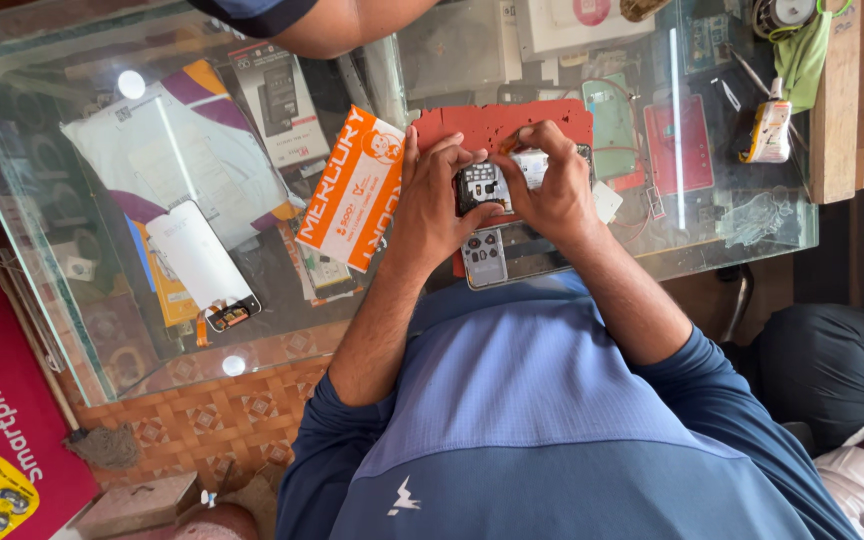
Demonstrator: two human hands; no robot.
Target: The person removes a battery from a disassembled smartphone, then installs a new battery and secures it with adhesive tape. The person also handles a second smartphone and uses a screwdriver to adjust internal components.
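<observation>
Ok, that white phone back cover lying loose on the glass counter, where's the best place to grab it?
Take the white back cover across its two long edges near the middle, coming from above. It lies flat and slanted on the glass counter, so a pinch across the narrow width suits it. Avoid the end with the small parts.

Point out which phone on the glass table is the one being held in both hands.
The opened phone over the red mat, gripped by left hand and right hand. Another phone lies untouched beneath them; the white phone lies far off.
</observation>
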